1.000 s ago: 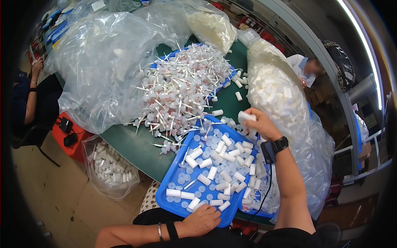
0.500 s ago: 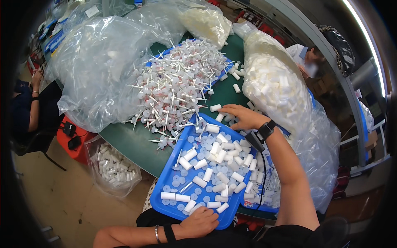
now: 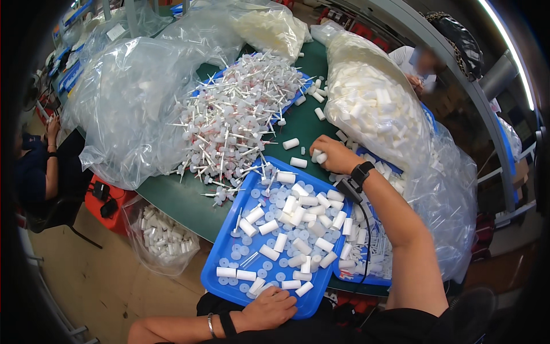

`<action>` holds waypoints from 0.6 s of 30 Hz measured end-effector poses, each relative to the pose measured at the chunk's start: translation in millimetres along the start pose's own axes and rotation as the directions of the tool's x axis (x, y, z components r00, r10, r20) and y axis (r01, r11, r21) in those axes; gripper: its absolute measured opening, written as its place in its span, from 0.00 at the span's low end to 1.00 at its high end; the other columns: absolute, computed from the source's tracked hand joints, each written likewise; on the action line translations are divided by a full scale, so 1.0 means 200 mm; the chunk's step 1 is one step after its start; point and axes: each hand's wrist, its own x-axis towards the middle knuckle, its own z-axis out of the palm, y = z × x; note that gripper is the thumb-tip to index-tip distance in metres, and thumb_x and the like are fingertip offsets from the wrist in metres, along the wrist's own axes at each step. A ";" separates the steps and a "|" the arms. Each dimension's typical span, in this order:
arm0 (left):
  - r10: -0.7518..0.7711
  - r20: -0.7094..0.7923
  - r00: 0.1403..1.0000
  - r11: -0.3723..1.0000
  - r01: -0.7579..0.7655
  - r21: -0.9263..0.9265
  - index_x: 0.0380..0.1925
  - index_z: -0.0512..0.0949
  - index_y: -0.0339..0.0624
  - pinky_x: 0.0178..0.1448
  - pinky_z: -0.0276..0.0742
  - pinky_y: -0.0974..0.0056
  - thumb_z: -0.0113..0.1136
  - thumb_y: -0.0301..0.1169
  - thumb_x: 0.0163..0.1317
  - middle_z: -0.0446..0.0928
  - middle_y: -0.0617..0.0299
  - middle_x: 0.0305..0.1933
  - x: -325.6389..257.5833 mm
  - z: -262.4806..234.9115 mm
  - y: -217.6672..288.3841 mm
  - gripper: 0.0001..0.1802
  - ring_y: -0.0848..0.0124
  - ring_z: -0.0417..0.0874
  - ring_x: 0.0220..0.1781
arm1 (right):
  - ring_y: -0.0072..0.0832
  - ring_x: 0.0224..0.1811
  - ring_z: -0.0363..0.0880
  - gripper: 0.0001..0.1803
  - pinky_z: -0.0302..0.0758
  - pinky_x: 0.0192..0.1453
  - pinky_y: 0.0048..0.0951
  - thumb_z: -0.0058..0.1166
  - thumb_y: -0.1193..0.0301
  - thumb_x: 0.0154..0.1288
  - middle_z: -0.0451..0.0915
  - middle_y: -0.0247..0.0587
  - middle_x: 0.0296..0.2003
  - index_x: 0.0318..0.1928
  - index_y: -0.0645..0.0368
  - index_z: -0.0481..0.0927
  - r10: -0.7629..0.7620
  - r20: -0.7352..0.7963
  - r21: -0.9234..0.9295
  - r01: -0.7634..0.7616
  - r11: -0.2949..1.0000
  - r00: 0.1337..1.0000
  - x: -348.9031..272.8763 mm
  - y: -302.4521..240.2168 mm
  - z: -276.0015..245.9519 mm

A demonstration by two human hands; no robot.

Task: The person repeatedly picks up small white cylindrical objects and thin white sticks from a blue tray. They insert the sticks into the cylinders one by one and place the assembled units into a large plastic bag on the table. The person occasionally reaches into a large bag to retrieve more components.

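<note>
A blue tray [image 3: 226,249] lies tilted at the table's near edge, holding many white cylinders [image 3: 268,252], small translucent round discs [image 3: 235,255] and a clear tube. My left hand [image 3: 269,308] is closed over its near rim, next to a few cylinders; its fingertips are partly hidden. Beyond the tray's far right corner, my right hand [image 3: 337,155] is closed around small white cylinders [image 3: 318,156], two of which show at the fingertips. Loose cylinders [image 3: 291,143] lie on the green table to its left.
A heap of white-stemmed parts with translucent caps [image 3: 229,123] covers the table's middle. Clear plastic bags [image 3: 132,109] stand left, and a bag of white cylinders [image 3: 372,106] right. A second blue tray [image 3: 366,280] sits beneath my right forearm. Other people sit at far left and far right.
My right hand has drawn its fingers in and now holds small white cylinders. One loose cylinder has shifted on the table. My left hand stays at the tray's near rim.
</note>
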 end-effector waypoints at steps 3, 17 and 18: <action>-0.005 0.059 0.998 0.999 0.003 0.039 0.36 0.82 0.51 0.52 0.70 0.65 0.61 0.33 0.60 0.70 0.68 0.35 0.01 -0.01 0.00 0.05 0.72 0.75 0.43 | 0.35 0.52 0.81 0.18 0.77 0.59 0.35 0.63 0.78 0.52 0.80 0.37 0.46 0.47 0.53 0.82 0.110 -0.051 0.171 -0.100 0.980 0.993 -0.02 0.02 -0.03; 0.022 -0.058 0.998 0.999 -0.023 -0.022 0.26 0.79 0.49 0.49 0.68 0.63 0.61 0.31 0.59 0.69 0.66 0.33 0.03 0.01 -0.03 0.04 0.69 0.75 0.42 | 0.37 0.53 0.85 0.30 0.79 0.59 0.36 0.74 0.65 0.55 0.83 0.42 0.53 0.60 0.54 0.82 0.165 0.228 -0.095 -0.146 0.985 0.960 -0.25 -0.15 -0.25; 0.020 -0.058 0.998 0.999 -0.021 -0.023 0.26 0.79 0.49 0.49 0.68 0.63 0.61 0.31 0.59 0.69 0.66 0.33 0.03 0.01 -0.03 0.04 0.69 0.75 0.43 | 0.38 0.53 0.84 0.31 0.79 0.59 0.37 0.74 0.65 0.53 0.83 0.43 0.53 0.60 0.54 0.82 0.206 0.268 -0.233 -0.144 0.962 0.941 -0.26 -0.14 -0.22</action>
